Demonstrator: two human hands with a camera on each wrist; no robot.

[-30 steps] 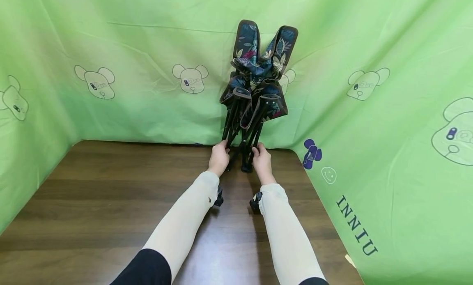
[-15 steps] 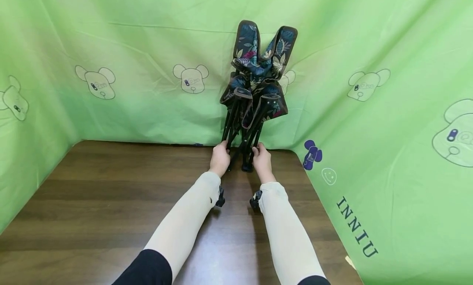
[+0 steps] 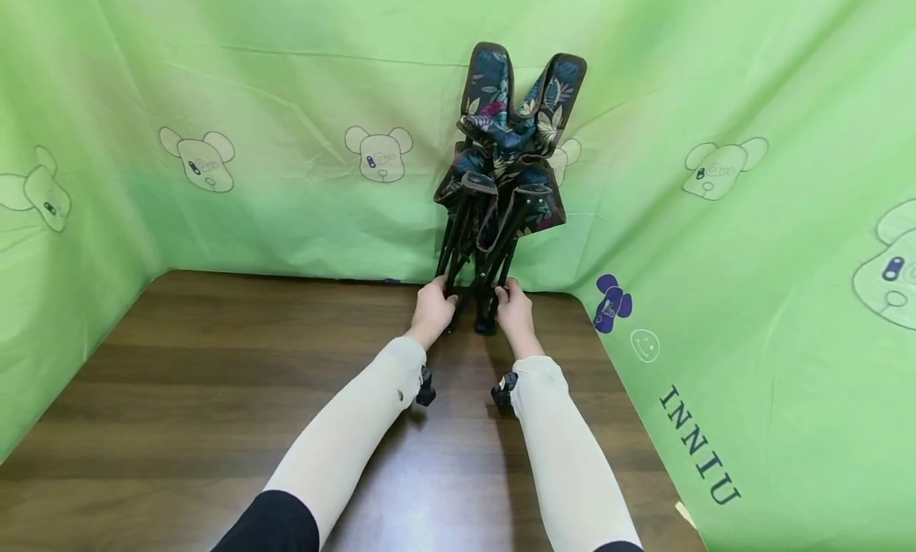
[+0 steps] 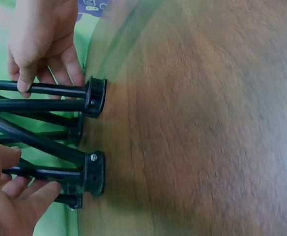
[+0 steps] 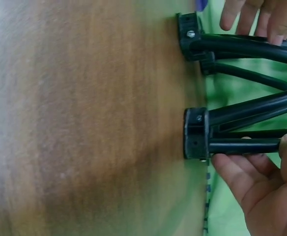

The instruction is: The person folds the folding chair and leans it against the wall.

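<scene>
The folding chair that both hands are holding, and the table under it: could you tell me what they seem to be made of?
Folding chair: the legs look like thin metal tubes with a smooth black finish, the feet like moulded black plastic, and the seat is leaf-printed fabric that bunches in soft folds. Table: brown wood grain, faintly glossy; solid wood or laminate cannot be told.

We saw a folded chair (image 3: pixel 501 178) with floral cloth and smooth black metal legs. The table (image 3: pixel 215 393) was slightly glossy brown wood, backed by a matt green cloth (image 3: pixel 286 99).

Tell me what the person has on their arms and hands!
Both arms wear long, snug cream sleeves with black cloth above the elbows. A small black camera is strapped under each wrist. The left hand and right hand are bare: no gloves or rings.
</scene>
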